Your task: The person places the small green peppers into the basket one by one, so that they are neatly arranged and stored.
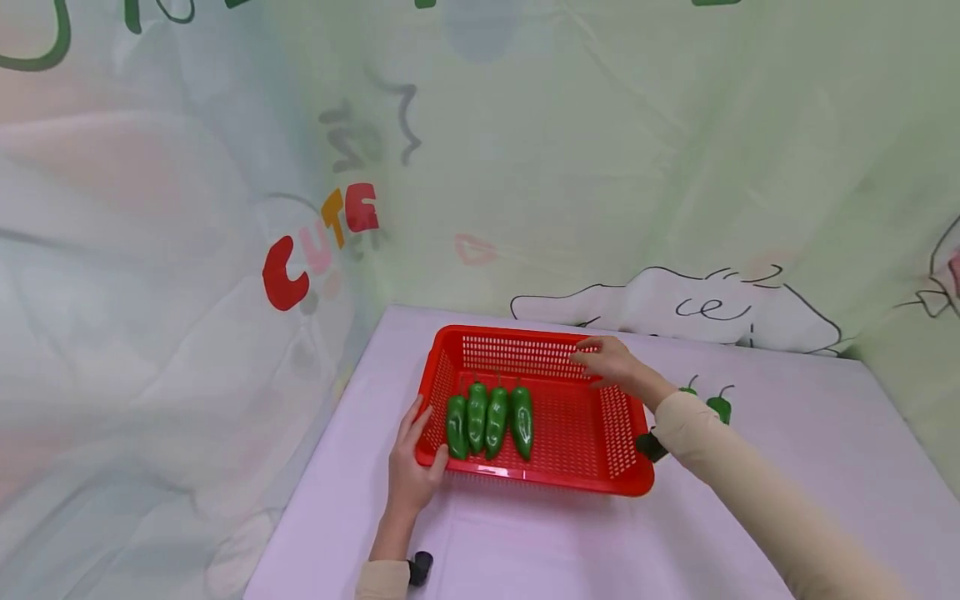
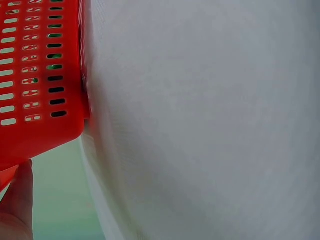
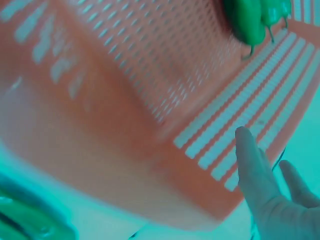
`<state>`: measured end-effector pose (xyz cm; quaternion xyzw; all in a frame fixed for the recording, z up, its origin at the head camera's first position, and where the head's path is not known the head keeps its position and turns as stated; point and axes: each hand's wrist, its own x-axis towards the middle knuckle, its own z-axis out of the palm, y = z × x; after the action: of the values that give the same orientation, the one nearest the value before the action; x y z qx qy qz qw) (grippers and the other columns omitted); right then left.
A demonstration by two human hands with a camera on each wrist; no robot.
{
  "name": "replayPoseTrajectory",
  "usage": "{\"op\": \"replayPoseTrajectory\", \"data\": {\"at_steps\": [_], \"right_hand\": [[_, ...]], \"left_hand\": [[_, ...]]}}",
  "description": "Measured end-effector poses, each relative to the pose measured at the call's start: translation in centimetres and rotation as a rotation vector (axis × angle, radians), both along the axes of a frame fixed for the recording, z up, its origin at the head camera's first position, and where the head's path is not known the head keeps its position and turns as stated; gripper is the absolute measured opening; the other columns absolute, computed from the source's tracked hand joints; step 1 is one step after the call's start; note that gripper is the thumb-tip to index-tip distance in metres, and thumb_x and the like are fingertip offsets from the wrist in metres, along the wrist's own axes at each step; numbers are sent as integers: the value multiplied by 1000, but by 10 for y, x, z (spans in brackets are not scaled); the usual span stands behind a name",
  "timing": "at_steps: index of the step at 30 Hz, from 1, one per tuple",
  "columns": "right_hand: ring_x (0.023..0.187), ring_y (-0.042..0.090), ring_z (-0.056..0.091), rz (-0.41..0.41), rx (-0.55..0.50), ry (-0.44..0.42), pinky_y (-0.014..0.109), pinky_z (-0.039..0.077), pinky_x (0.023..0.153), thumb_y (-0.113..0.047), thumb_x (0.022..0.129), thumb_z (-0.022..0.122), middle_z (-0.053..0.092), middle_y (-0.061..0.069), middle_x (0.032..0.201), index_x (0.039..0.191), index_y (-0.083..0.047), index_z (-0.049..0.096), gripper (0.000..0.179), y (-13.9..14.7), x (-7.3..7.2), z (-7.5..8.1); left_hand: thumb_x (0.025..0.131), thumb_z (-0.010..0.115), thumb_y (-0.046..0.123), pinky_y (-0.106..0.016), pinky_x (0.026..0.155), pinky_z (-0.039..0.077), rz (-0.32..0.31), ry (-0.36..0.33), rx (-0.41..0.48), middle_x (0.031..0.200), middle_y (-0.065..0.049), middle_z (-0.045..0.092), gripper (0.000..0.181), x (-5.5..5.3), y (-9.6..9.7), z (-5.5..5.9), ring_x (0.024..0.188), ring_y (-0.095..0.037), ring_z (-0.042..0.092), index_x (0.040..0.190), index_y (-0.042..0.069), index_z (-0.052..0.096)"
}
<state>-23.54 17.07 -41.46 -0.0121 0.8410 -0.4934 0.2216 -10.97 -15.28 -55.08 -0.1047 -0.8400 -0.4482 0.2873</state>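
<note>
A red perforated plastic basket (image 1: pixel 566 421) stands on the table. Several long green peppers (image 1: pixel 497 423) lie side by side in its left part, stems toward the back. My left hand (image 1: pixel 414 475) grips the basket's left rim by the front corner; in the left wrist view, the thumb (image 2: pixel 20 192) is against the rim. Over the back right corner is my right hand (image 1: pixel 617 367), its fingers extended and holding nothing. The right wrist view has these fingers (image 3: pixel 245 155) beside the slotted wall; whether they touch it I cannot tell.
Two more green peppers (image 1: pixel 719 408) lie on the table right of the basket, partly hidden by my right sleeve (image 1: pixel 750 483). A pale cloth (image 1: pixel 525 542) covers the table. Printed curtains (image 1: pixel 600 167) hang behind and to the left.
</note>
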Motion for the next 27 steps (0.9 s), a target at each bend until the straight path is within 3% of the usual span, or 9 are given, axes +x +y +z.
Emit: {"op": "replayPoseTrajectory", "data": {"at_steps": [6,11,18,27], "right_hand": [[131,50,42,-15,-72,-6,56,44,102,-18,104,40,30,36,148,150,10,24,56,35,4,13],[134,50,39,-63,-72,25,54,46,100,-19,105,37,28,37,150,153,7,17,58,66,8,17],[134,53,36,-112,-10,53,54,48,97,-24,105,33,29,39,148,152,10,15,61,108,13,5],[132,55,33,-176,177,52,62,41,102,-24,102,35,32,41,144,147,16,19,63,153,28,-20]], "left_hand": [[77,68,7,-53,99,46,-2,-7,-9,150,-13,45,57,0,0,1,135,-31,45,132,-2,58],[77,68,7,-51,102,45,-14,-10,-1,150,-13,44,57,1,-1,1,136,-30,44,133,-2,58],[77,67,6,-53,98,47,6,-6,-10,150,-14,45,56,2,-4,0,134,-33,46,132,-2,58],[77,68,4,-54,99,45,-13,-11,3,148,-18,45,57,3,1,5,133,-38,46,132,-4,58]]}}
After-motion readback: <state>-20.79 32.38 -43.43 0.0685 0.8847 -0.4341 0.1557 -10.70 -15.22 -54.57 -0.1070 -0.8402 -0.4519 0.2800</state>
